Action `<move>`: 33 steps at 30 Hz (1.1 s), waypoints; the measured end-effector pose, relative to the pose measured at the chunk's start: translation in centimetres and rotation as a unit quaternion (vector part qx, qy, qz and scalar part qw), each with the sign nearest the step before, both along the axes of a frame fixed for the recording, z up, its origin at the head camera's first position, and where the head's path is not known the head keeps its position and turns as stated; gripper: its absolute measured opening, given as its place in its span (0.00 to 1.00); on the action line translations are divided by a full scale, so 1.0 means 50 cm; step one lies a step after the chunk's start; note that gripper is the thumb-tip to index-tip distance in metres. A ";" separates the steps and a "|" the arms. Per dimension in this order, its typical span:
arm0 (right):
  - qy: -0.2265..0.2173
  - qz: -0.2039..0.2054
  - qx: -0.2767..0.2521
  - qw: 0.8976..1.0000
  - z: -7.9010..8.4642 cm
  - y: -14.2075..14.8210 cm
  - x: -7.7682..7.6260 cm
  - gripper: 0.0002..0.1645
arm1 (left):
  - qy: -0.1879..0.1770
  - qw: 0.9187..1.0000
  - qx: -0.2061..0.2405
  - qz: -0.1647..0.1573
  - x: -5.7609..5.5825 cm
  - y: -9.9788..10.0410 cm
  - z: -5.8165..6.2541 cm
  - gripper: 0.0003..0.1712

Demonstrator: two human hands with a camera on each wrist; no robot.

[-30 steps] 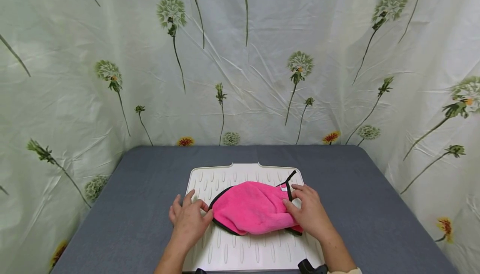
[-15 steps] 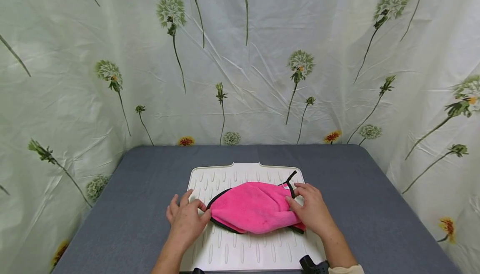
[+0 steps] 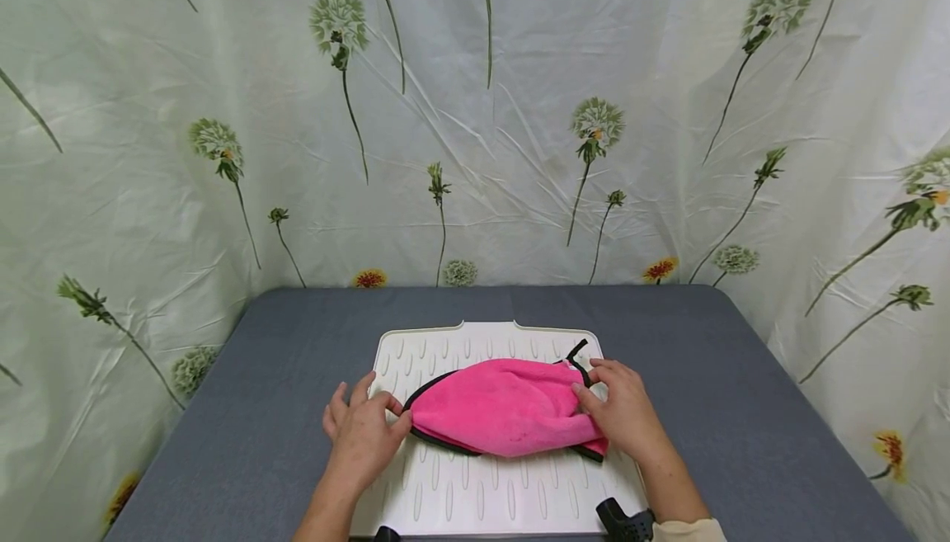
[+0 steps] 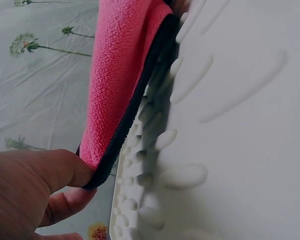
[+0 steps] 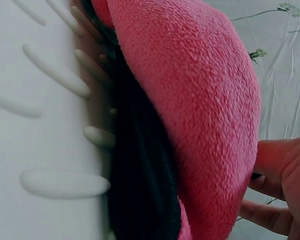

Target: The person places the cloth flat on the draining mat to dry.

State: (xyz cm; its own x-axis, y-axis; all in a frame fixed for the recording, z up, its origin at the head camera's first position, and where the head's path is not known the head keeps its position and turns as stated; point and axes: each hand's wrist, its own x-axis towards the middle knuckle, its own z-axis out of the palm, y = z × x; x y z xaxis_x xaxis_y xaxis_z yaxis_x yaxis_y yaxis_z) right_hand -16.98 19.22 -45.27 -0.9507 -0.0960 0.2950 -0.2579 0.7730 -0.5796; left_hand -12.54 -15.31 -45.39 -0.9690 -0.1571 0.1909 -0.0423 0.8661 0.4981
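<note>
Pink cloth (image 3: 505, 410) pinched by left fingers (image 4: 67, 170) and right fingers (image 3: 592, 402), white tray margin (image 3: 478, 509) widest nearside.

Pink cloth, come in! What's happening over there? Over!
Left hand pinches one end; right hand grips the other. Black-edged pink cloth held between them, over ridged white board. Nothing visibly in the way.

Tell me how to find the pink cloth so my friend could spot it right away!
Find the grey table, then the white ridged board on it. Over that board, between the left hand and right hand, is the pink cloth. It's fuzzy with black edging, and nothing else here is bright pink.
</note>
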 end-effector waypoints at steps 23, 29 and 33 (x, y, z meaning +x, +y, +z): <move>0.006 -0.030 -0.007 1.000 -0.014 0.008 -0.004 0.10 | 0.009 1.000 0.000 0.005 -0.012 -0.030 0.014 0.09; 0.014 -0.032 -0.028 0.999 -0.022 -0.003 -0.007 0.09 | 0.002 1.000 0.001 0.010 -0.017 -0.030 0.012 0.09; 0.008 -0.032 -0.032 0.999 -0.025 -0.010 -0.007 0.10 | -0.001 1.000 0.003 0.013 -0.022 -0.025 0.009 0.08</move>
